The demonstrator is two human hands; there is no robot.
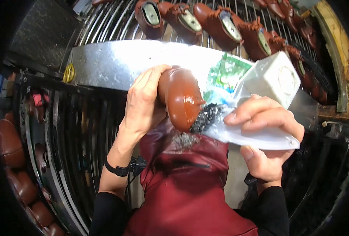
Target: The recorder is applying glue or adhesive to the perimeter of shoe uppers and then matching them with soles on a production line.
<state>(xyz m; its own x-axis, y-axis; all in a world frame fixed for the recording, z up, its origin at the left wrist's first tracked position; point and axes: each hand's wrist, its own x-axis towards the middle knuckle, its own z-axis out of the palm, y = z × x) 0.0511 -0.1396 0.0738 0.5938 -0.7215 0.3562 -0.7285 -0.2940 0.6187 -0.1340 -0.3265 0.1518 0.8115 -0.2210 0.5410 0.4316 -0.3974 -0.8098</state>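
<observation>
My left hand (141, 98) is wrapped round the back part of a glossy brown leather shoe (180, 100), which is tilted with its rounded toe pointing down towards me. Wet-looking streaks shine on its upper. In my right hand (267, 112) is a brush with a whitish plastic handle (257, 137). Its dark bristles (206, 117), flecked with white, touch the shoe's side near the toe. A dark red apron (186, 188) covers my front, with a grey worn patch just below the shoe. Part of the left hand is hidden behind the shoe.
A shiny metal worktop (103, 61) lies beyond my hands. On its right are a green and white packet (227, 72) and a white plastic container (274, 80). Several brown shoes (217, 25) sit on a barred rack behind; more brown shoes (11, 143) stand at the left.
</observation>
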